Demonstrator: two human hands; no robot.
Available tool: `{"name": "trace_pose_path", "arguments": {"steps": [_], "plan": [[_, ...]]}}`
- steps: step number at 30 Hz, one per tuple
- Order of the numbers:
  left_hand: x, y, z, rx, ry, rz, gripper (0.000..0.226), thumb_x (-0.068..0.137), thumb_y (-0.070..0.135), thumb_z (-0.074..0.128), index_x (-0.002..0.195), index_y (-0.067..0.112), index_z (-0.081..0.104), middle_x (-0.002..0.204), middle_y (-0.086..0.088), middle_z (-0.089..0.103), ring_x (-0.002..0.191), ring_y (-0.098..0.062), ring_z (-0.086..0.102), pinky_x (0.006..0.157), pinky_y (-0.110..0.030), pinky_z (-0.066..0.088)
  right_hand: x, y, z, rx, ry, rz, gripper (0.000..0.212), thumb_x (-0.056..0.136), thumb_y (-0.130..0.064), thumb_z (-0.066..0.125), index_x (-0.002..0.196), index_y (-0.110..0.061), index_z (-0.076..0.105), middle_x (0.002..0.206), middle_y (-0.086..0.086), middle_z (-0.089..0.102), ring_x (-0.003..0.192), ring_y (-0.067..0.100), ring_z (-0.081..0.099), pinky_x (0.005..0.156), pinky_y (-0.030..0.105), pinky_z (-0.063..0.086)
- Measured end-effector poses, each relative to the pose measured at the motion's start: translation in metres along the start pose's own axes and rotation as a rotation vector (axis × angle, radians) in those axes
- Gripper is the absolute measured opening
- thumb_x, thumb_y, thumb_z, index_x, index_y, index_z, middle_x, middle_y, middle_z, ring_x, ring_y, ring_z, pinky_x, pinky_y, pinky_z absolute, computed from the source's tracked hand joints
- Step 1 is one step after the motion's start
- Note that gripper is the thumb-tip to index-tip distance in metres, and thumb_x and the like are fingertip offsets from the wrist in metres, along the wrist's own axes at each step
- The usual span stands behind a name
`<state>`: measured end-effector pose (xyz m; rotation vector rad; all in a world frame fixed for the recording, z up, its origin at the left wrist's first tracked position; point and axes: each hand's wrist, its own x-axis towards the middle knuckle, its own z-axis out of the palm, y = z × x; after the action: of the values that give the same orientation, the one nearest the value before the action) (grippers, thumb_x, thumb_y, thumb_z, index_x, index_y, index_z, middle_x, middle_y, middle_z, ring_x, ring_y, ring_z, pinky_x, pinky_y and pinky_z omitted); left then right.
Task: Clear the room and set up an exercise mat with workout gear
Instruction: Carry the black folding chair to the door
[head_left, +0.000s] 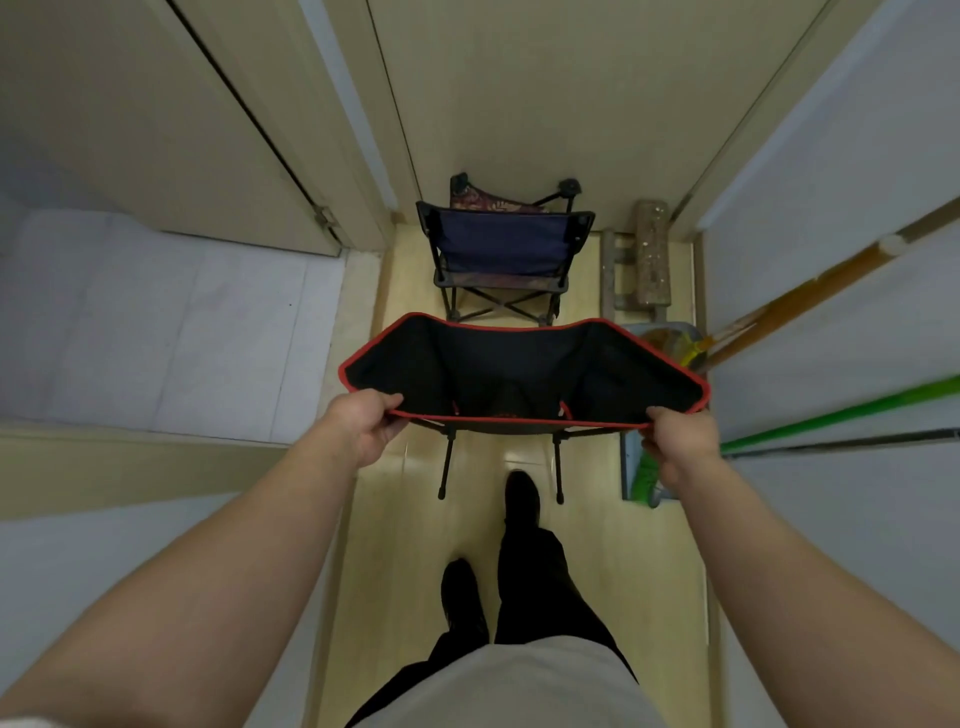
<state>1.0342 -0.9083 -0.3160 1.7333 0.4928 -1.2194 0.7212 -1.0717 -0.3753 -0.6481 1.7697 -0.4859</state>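
A black folding camp chair with red trim (519, 369) is in front of me in a narrow corridor. My left hand (363, 423) grips the near left edge of its fabric seat. My right hand (680, 441) grips the near right edge. Its thin black legs hang over the pale wood floor (395, 545); I cannot tell whether they touch it. Beyond it, a smaller navy folding chair (501, 249) stands against the closed door at the corridor's end. No mat or workout gear is visible.
A wooden stool or frame (649, 254) stands at the far right by the door. A dustpan (644, 467) lies against the right wall, where an orange pole (810, 296) and a green pole (841, 415) lean. A doorway with grey tiles (182, 332) opens left. My feet are below.
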Motion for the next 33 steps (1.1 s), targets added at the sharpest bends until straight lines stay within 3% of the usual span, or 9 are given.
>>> {"name": "trace_pose_path", "arguments": {"steps": [3, 7, 12, 18, 21, 25, 28, 31, 33], "plan": [[-0.008, -0.014, -0.013, 0.007, 0.004, -0.024, 0.028, 0.096, -0.007, 0.051, 0.121, 0.005, 0.053, 0.113, -0.018, 0.063, 0.103, -0.033, 0.065, 0.092, -0.046, 0.057, -0.012, 0.011, -0.013, -0.031, 0.003, 0.085, 0.027, 0.096, -0.009, 0.053, 0.123, -0.006, 0.056, 0.099, 0.016, 0.065, 0.078, 0.027, 0.061, 0.07, 0.038, 0.05], [-0.017, -0.039, -0.039, -0.006, -0.005, -0.08, 0.034, 0.097, -0.007, 0.044, 0.128, 0.007, 0.05, 0.12, -0.021, 0.059, 0.106, -0.038, 0.062, 0.093, -0.051, 0.056, -0.038, 0.03, -0.031, -0.041, 0.021, 0.137, 0.029, 0.101, -0.004, 0.04, 0.128, -0.006, 0.05, 0.113, 0.019, 0.061, 0.101, 0.038, 0.064, 0.088, 0.047, 0.051], [-0.025, -0.079, -0.069, 0.017, 0.055, -0.115, 0.045, 0.095, -0.011, 0.035, 0.134, 0.008, 0.047, 0.127, -0.023, 0.054, 0.107, -0.044, 0.059, 0.088, -0.058, 0.056, -0.068, 0.069, -0.047, -0.027, 0.055, 0.22, 0.04, 0.099, 0.0, 0.037, 0.136, -0.007, 0.049, 0.123, 0.018, 0.061, 0.104, 0.036, 0.064, 0.08, 0.046, 0.052], [-0.036, -0.129, -0.093, 0.023, 0.108, -0.183, 0.048, 0.095, -0.011, 0.031, 0.139, 0.005, 0.045, 0.136, -0.022, 0.051, 0.112, -0.041, 0.056, 0.087, -0.053, 0.053, -0.096, 0.119, -0.073, 0.004, 0.035, 0.329, 0.039, 0.1, -0.004, 0.044, 0.138, -0.011, 0.05, 0.125, 0.014, 0.062, 0.094, 0.029, 0.063, 0.083, 0.044, 0.051], [-0.045, -0.15, -0.105, 0.045, 0.114, -0.207, 0.045, 0.097, -0.008, 0.034, 0.139, 0.004, 0.044, 0.13, -0.02, 0.052, 0.109, -0.038, 0.057, 0.089, -0.049, 0.052, -0.108, 0.133, -0.08, 0.019, 0.006, 0.379, 0.028, 0.102, -0.006, 0.046, 0.129, -0.011, 0.051, 0.111, 0.013, 0.064, 0.084, 0.028, 0.062, 0.079, 0.041, 0.05], [-0.048, -0.172, -0.122, 0.015, 0.112, -0.265, 0.041, 0.096, -0.006, 0.037, 0.135, 0.006, 0.046, 0.112, -0.017, 0.058, 0.091, -0.035, 0.06, 0.089, -0.048, 0.052, -0.12, 0.152, -0.092, 0.003, 0.001, 0.458, 0.022, 0.101, -0.005, 0.047, 0.122, -0.01, 0.05, 0.096, 0.015, 0.063, 0.081, 0.03, 0.063, 0.059, 0.041, 0.05], [-0.048, -0.191, -0.135, 0.009, 0.113, -0.304, 0.042, 0.095, -0.005, 0.039, 0.134, 0.007, 0.047, 0.11, -0.018, 0.059, 0.094, -0.035, 0.061, 0.074, -0.049, 0.054, -0.123, 0.169, -0.104, -0.033, -0.01, 0.524, 0.021, 0.101, -0.006, 0.048, 0.122, -0.009, 0.051, 0.099, 0.017, 0.063, 0.083, 0.032, 0.063, 0.059, 0.042, 0.051], [-0.049, -0.21, -0.143, 0.003, 0.138, -0.308, 0.036, 0.096, -0.005, 0.038, 0.128, 0.007, 0.046, 0.119, -0.019, 0.056, 0.094, -0.037, 0.06, 0.07, -0.05, 0.053, -0.126, 0.188, -0.117, -0.08, -0.012, 0.555, 0.024, 0.102, -0.006, 0.048, 0.126, -0.006, 0.05, 0.099, 0.019, 0.06, 0.086, 0.033, 0.062, 0.073, 0.044, 0.054], [-0.048, -0.224, -0.151, 0.012, 0.165, -0.321, 0.035, 0.096, -0.004, 0.039, 0.128, 0.006, 0.048, 0.113, -0.015, 0.056, 0.085, -0.029, 0.059, 0.071, -0.043, 0.051, -0.127, 0.197, -0.122, -0.1, -0.029, 0.539, 0.033, 0.101, -0.006, 0.05, 0.134, -0.007, 0.048, 0.101, 0.018, 0.058, 0.101, 0.035, 0.063, 0.09, 0.047, 0.055]]}}
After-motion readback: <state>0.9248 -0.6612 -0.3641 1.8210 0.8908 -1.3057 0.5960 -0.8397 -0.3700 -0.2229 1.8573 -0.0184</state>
